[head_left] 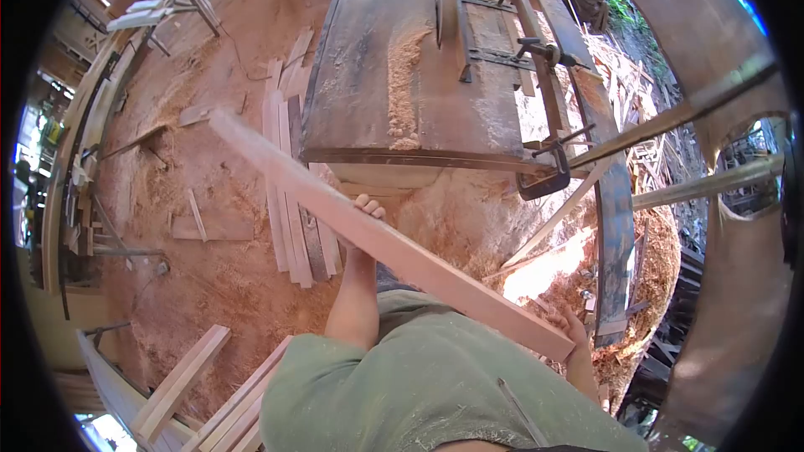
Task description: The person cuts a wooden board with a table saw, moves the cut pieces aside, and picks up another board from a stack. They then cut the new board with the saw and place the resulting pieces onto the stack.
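Note:
A long, pale reddish board (419,264) lies slantwise across the front of my body, from the upper left down to the lower right. Around its middle, my left hand (368,208) grips it from beneath, its fingertips curled over the far edge. My right hand (576,333) is closed round the board's lower right end. The far left end of the board is blurred. Just beyond the board stands a saw table (360,109) with an upright blade (438,23), a fence (462,29) and a line of sawdust (404,88) on its top.
A clamp (548,180) sticks out at the table's near right corner. Stacked boards (289,226) lie on the floor left of the table, and more planks (180,381) rest at the lower left. Wooden poles (687,188) cross the right side. Sawdust covers the floor (226,285).

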Tool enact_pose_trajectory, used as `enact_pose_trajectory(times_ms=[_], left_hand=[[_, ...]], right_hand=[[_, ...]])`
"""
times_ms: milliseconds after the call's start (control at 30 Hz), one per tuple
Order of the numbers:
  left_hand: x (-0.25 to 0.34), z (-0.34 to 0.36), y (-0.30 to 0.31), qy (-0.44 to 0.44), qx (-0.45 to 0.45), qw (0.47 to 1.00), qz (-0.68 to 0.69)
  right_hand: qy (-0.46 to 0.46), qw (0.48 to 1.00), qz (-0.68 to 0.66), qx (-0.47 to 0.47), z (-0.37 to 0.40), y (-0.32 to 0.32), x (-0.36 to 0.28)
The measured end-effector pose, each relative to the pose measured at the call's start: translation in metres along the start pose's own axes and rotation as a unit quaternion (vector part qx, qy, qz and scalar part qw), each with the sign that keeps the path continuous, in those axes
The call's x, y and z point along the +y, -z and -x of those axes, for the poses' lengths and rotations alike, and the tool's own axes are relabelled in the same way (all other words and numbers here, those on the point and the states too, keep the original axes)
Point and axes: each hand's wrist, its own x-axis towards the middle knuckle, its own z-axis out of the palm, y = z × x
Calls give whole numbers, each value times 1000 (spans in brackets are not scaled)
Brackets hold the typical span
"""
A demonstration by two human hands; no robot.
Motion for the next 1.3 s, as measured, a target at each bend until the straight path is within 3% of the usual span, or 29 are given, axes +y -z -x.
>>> enact_pose_trajectory(times_ms=[100,133,300,367,467,533,600,633,667,733,800,867,900,933,967,1000,1067,1100,1167,1233,1267,1300], left_hand=[[-39,-24,-28,60,-31,995,-76],[-47,-28,-25,76,20,994,-81],[-92,-20,2,131,114,980,-102],[-100,-7,12,26,276,916,-289],[-69,-35,9,-20,324,889,-323],[-39,-62,5,-30,381,853,-355],[-16,-95,-14,-41,415,828,-375],[32,-110,26,10,340,851,-400],[35,-118,22,-14,334,856,-393],[32,-127,2,-33,325,863,-385],[18,-116,-15,23,249,923,-293],[16,-97,-6,67,198,945,-252],[14,-92,-3,103,153,960,-209],[2,-102,-17,116,148,960,-208],[-8,-109,-33,92,249,929,-259],[-14,-115,-50,65,350,882,-309],[-22,-126,-56,160,298,893,-295],[-31,-136,-55,186,262,898,-299],[-51,-152,-58,217,293,848,-385],[-67,-161,-57,212,258,792,-512],[-72,-164,-57,213,256,793,-511],[-78,-167,-58,233,252,716,-608]], right_hand=[[-8,991,-134,-15,3,22,37],[-4,986,-165,35,4,22,49],[35,981,-187,20,28,57,78],[18,979,-202,11,47,65,88],[48,976,-191,92,47,63,103],[48,978,-200,33,54,65,108],[80,974,-208,41,66,53,108],[109,969,-217,45,73,45,110],[114,967,-222,52,79,42,113],[210,944,-249,61,87,38,117],[263,942,-199,60,92,40,127],[317,933,-160,62,96,31,145],[326,915,-216,102,100,25,158],[333,901,-248,123,102,19,165],[341,887,-279,143,104,13,172],[302,899,-280,147,113,9,179],[189,926,-286,159,133,-2,189],[192,923,-291,166,130,0,202],[78,926,-312,197,127,19,246],[32,918,-309,246,131,-6,263],[25,918,-313,240,131,-14,271],[22,918,-321,231,129,-22,280]])
